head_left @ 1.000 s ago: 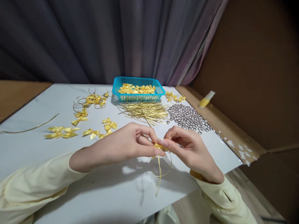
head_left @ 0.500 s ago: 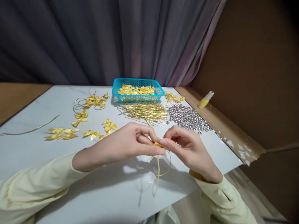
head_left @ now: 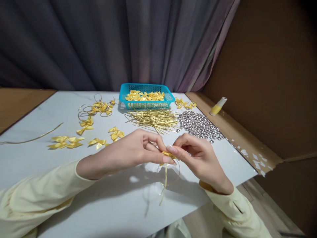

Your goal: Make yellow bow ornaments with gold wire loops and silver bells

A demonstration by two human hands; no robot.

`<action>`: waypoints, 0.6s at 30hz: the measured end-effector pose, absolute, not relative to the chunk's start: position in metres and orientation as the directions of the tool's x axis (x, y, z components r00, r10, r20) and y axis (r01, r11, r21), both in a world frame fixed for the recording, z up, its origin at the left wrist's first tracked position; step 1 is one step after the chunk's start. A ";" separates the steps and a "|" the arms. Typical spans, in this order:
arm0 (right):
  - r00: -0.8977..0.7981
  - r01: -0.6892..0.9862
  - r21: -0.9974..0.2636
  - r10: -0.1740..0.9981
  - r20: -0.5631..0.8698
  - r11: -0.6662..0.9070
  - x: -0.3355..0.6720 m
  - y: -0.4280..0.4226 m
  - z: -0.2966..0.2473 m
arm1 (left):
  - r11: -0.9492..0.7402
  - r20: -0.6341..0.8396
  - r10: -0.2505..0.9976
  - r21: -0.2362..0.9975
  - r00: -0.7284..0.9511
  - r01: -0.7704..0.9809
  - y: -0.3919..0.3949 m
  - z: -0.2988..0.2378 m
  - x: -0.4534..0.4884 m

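My left hand (head_left: 142,148) and my right hand (head_left: 199,157) meet over the front of the white table, thumbs and fingers pinched together. Between their fingertips is a small yellow ribbon bow (head_left: 169,154), mostly covered by the fingers. From it hangs a thin gold cord (head_left: 165,178) that loops and dangles below the hands. Several loose yellow bows (head_left: 66,142) lie to the left of my left hand. Beyond my right hand spreads a pile of shiny silver bells or beads (head_left: 198,125), too small to tell which. A bundle of gold cords (head_left: 153,119) lies behind both hands.
A blue plastic basket (head_left: 148,105) with yellow bows stands at the back of the table (head_left: 104,205). Bows with cord loops (head_left: 100,107) lie left of it, more bows (head_left: 184,103) to its right. One cord (head_left: 37,137) lies far left. A white-and-yellow tube (head_left: 218,106) stands right.
Both hands stay nearly in place, pinching the bow. The bow's yellow ribbon shows a little more between the fingers, and the hanging cord has swung slightly left.
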State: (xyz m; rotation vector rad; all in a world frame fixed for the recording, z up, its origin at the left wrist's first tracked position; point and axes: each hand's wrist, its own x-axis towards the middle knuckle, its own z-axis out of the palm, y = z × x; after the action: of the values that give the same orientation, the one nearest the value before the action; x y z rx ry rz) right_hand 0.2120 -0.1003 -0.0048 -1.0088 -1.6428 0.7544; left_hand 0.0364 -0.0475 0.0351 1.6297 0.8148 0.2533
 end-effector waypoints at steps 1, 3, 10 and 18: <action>-0.123 0.243 -0.858 0.892 0.435 0.452 0.212 -0.100 -0.005 | -0.011 -0.275 0.632 0.932 0.725 0.363 -0.047 0.035 0.036; -0.105 0.220 -0.867 0.894 0.436 0.448 0.211 -0.100 -0.007 | 0.000 -0.277 0.640 0.933 0.716 0.361 -0.047 0.035 0.037; 0.010 0.171 -0.882 0.894 0.448 0.439 0.206 -0.100 -0.014 | 0.006 -0.274 0.687 0.929 0.673 0.371 -0.047 0.038 0.037; 0.102 0.129 -0.856 0.852 0.514 0.501 0.200 -0.102 -0.016 | 0.104 -0.253 0.677 0.963 0.691 0.250 -0.046 0.033 0.037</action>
State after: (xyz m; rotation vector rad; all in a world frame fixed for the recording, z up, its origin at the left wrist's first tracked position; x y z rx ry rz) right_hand 0.2005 -0.1015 -0.0162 -0.9339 -1.3874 0.6683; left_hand 0.0367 -0.0456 0.0332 1.4728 0.8106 0.3723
